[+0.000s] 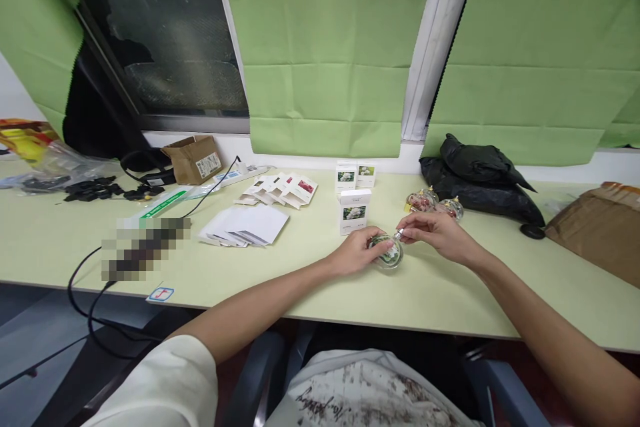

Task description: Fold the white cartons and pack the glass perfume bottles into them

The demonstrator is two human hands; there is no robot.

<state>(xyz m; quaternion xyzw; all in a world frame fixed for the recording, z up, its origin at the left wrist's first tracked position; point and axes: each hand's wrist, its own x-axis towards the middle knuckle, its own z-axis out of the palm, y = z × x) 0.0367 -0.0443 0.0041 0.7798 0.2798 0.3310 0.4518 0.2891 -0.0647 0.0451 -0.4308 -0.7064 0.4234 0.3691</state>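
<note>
My left hand (356, 252) is closed around a round clear glass bottle (389, 255) with a green and white floral print, tilted above the table. The fingertips of my right hand (435, 233) pinch the small silver cap (399, 234) at the bottle's neck. Whether the cap is loose or attached I cannot tell. Just behind my left hand stands an upright white box (355, 212) with a white flower picture. Past my right hand sit several round glass bottles (425, 200) with gold tops and reddish contents.
Two small flower boxes (355, 175) stand at the back. Flattened cartons (280, 189) and white sheets (245, 223) lie left of centre. Black bags (475, 180) and a cardboard box (595, 227) are to the right. A cable (213, 187) and an open brown box (194, 159) are left.
</note>
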